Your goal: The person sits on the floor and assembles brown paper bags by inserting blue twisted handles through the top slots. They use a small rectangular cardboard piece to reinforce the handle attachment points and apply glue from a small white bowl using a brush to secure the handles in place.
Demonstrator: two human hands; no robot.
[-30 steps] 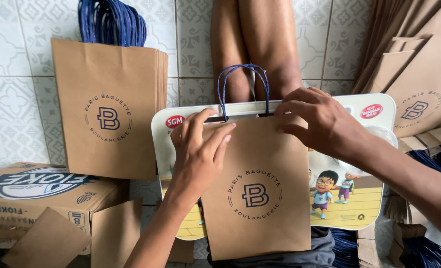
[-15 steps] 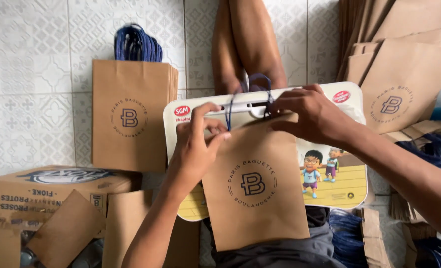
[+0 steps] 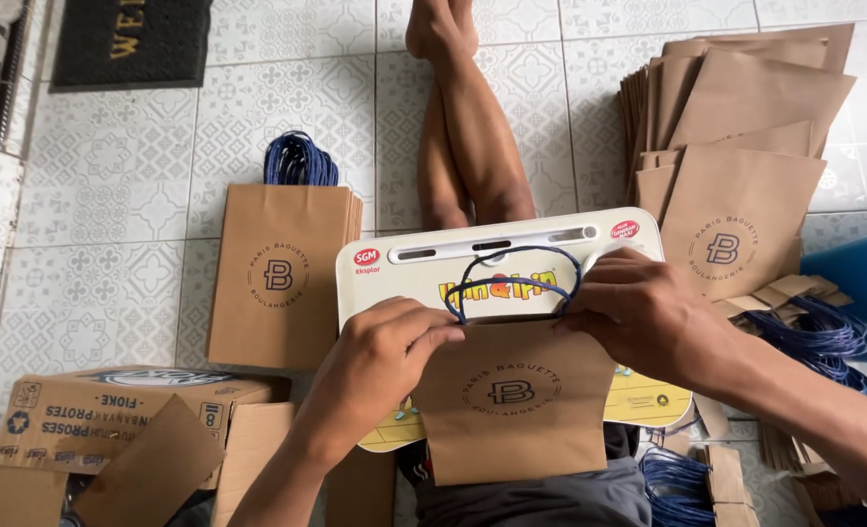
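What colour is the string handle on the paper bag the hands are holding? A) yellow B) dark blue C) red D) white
B: the looped handle arching from the top of the brown paper bag is dark blue, and the left hand and right hand each press on the bag's top edge at one end of it.

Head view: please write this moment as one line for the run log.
left hand: pinching paper bag top | right hand: holding top near blue cord handle | bag on lap tray
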